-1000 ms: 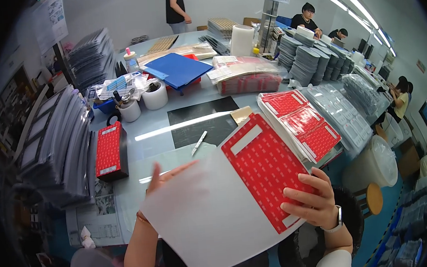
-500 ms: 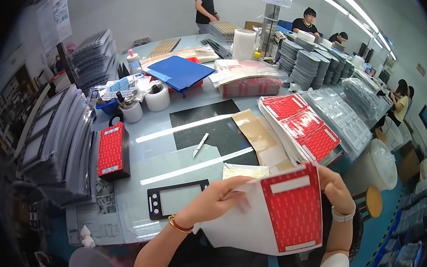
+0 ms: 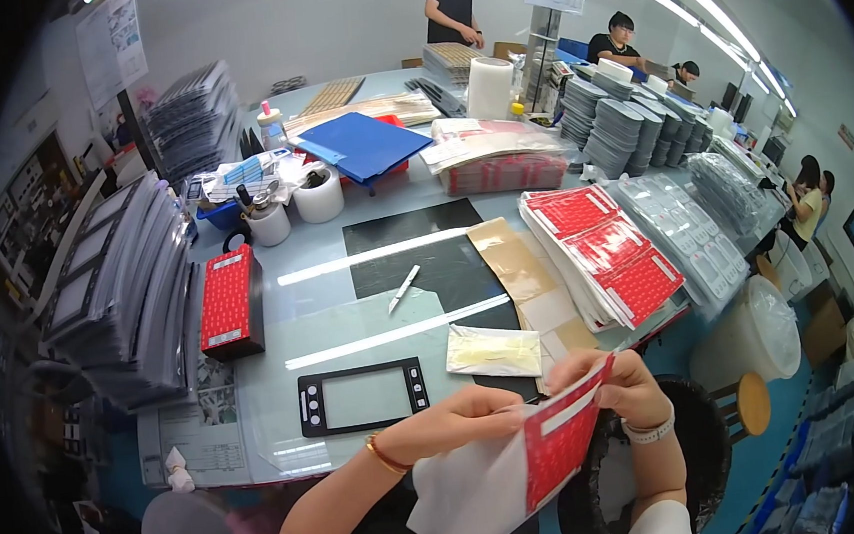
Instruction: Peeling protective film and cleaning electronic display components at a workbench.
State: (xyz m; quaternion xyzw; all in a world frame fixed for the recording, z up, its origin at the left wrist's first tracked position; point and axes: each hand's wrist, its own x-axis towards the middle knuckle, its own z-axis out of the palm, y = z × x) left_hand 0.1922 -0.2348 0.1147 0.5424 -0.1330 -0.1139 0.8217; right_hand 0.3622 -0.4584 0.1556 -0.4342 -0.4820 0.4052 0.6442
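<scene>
A red sheet with white strips (image 3: 561,442) and a white paper part (image 3: 455,501) is held up in front of my body, tilted. The fingers of my left hand (image 3: 474,414) pinch its upper edge on the left. With my right hand (image 3: 629,390) I grip the upper right corner. Whether the red and white layers are coming apart, I cannot tell. Beyond my left forearm lies a black rectangular frame panel (image 3: 365,430) with a clear window. Close to my hands is a pale yellow packet (image 3: 494,350).
A white-handled craft knife (image 3: 404,289) rests near a black mat (image 3: 420,247). To the left stand a red-topped box (image 3: 229,301) and stacked panels (image 3: 119,301). Red sheets (image 3: 607,258) are piled at right. Below my right arm is a bin lined with black plastic (image 3: 703,456).
My right hand has moved left and turned the sheet, so its red face shows narrower. Both hands are closer together. The yellow packet and panel are now less covered.
</scene>
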